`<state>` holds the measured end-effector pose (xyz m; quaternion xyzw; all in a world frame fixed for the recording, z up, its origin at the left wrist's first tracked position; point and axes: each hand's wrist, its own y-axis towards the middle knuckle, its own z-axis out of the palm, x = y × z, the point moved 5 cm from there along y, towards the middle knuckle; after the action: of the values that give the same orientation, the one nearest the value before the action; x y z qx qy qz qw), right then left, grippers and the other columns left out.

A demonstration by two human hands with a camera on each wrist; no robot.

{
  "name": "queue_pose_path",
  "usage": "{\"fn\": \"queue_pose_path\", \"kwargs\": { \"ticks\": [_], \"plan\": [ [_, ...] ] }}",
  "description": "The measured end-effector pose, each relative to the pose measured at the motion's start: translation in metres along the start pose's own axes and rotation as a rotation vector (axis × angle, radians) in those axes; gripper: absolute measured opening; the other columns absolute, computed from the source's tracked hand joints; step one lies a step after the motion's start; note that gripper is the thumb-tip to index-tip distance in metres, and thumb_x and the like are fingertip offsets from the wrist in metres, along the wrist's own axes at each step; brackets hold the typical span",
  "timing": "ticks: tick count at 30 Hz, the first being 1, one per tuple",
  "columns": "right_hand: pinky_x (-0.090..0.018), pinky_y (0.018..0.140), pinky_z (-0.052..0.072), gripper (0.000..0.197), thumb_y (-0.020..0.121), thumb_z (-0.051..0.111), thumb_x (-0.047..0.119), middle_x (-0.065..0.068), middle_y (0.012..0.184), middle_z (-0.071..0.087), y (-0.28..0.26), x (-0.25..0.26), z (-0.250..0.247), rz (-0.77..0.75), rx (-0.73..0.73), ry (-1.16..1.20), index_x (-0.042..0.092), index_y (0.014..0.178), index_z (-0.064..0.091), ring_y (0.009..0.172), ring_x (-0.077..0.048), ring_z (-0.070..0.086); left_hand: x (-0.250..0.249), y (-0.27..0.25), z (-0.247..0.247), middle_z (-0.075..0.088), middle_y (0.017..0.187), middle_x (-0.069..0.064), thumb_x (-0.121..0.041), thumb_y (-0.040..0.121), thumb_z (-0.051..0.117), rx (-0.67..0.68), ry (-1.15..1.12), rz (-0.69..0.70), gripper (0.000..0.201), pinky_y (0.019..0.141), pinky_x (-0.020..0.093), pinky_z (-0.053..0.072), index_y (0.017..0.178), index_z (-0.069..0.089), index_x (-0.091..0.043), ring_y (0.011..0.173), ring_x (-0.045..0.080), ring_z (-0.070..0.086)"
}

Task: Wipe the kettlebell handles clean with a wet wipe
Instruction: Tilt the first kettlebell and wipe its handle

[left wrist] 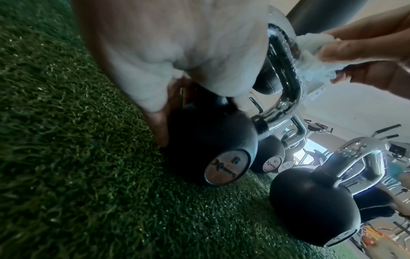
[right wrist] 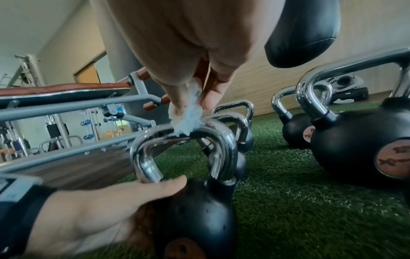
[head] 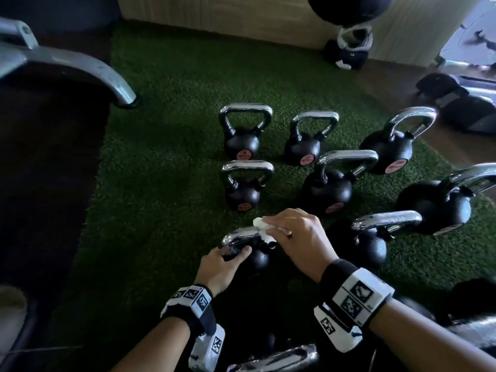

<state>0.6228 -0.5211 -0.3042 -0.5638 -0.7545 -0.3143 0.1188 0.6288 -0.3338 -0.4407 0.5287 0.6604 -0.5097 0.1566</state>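
Note:
A small black kettlebell [head: 259,260] with a chrome handle [head: 240,234] stands on the green turf just in front of me. My left hand [head: 236,252] grips the handle's left leg where it meets the ball, thumb across its base [right wrist: 173,184]. My right hand [head: 271,229] pinches a crumpled white wet wipe [head: 261,226] and presses it onto the top bar of the handle. The right wrist view shows the wipe [right wrist: 188,121] on the crown of the handle [right wrist: 221,145]. In the left wrist view the wipe [left wrist: 310,59] touches the handle [left wrist: 286,73] from the right.
Several more chrome-handled kettlebells [head: 243,146] stand in rows on the turf [head: 166,162] ahead and to the right; the closest [head: 371,245] is just right of my right hand. A bench with a grey metal frame [head: 80,68] lies left. A black bag [head: 346,9] hangs ahead.

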Motion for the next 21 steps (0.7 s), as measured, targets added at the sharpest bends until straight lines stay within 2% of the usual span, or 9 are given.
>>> {"fn": "queue_pose_path", "kwargs": {
  "ticks": [3,6,9,12,15,18,21],
  "plan": [
    [-0.024,0.077,0.053,0.021,0.088,0.074,0.002,0.002,0.096,0.068,-0.009,-0.002,0.018,-0.041,0.005,-0.016,0.013,0.105,0.080,0.086,-0.016,0.064,-0.002,0.004,-0.002,0.068,0.117,0.005,-0.073,0.086,0.059,0.007,0.045,0.029,0.052,0.091,0.029,0.043,0.104,0.068,-0.026,0.117,0.027,0.062],
    [-0.016,0.074,0.050,0.021,0.089,0.068,-0.005,0.000,0.093,0.066,-0.013,-0.019,0.012,0.039,-0.075,-0.011,0.008,0.103,0.079,0.080,-0.013,0.064,-0.002,0.006,-0.005,0.061,0.113,0.003,-0.072,0.087,0.058,0.016,0.074,0.038,0.047,0.091,0.030,0.041,0.101,0.060,-0.027,0.119,0.028,0.060],
    [-0.019,0.073,0.052,0.016,0.092,0.068,-0.002,-0.003,0.089,0.066,-0.018,-0.034,0.006,0.104,-0.126,-0.035,0.005,0.099,0.080,0.076,-0.014,0.065,0.001,0.008,-0.006,0.061,0.119,0.005,-0.073,0.087,0.058,0.032,0.097,0.038,0.051,0.098,0.032,0.042,0.107,0.063,-0.025,0.122,0.029,0.058],
    [-0.003,0.079,0.045,0.020,0.094,0.066,-0.003,-0.001,0.094,0.067,-0.027,-0.026,0.010,0.059,-0.151,0.002,0.004,0.108,0.078,0.082,-0.001,0.062,0.003,0.009,-0.004,0.060,0.127,0.004,-0.077,0.084,0.057,0.047,0.110,0.029,0.065,0.103,0.034,0.043,0.120,0.065,-0.024,0.124,0.027,0.057],
    [-0.011,0.078,0.052,0.018,0.096,0.065,-0.001,0.000,0.089,0.066,-0.027,-0.032,0.014,0.093,-0.164,0.098,0.008,0.099,0.080,0.079,-0.003,0.066,0.006,0.012,-0.004,0.058,0.123,-0.001,-0.078,0.083,0.058,0.029,0.105,0.035,0.062,0.105,0.035,0.043,0.117,0.063,-0.027,0.125,0.024,0.056],
    [-0.020,0.072,0.054,0.025,0.097,0.063,0.001,0.002,0.080,0.066,-0.026,-0.053,0.018,0.233,-0.094,0.180,0.014,0.085,0.080,0.069,-0.008,0.067,0.006,0.012,-0.003,0.052,0.122,-0.002,-0.075,0.084,0.059,0.034,0.097,0.013,0.065,0.106,0.035,0.039,0.126,0.062,-0.026,0.128,0.025,0.052],
    [-0.024,0.070,0.056,0.027,0.099,0.061,0.000,0.004,0.078,0.069,-0.027,-0.074,0.027,0.397,0.014,0.356,0.016,0.096,0.082,0.064,-0.006,0.067,0.010,0.015,-0.004,0.057,0.125,-0.003,-0.078,0.080,0.062,0.019,0.075,0.005,0.066,0.103,0.032,0.041,0.123,0.064,-0.028,0.124,0.022,0.055]
  ]
}}
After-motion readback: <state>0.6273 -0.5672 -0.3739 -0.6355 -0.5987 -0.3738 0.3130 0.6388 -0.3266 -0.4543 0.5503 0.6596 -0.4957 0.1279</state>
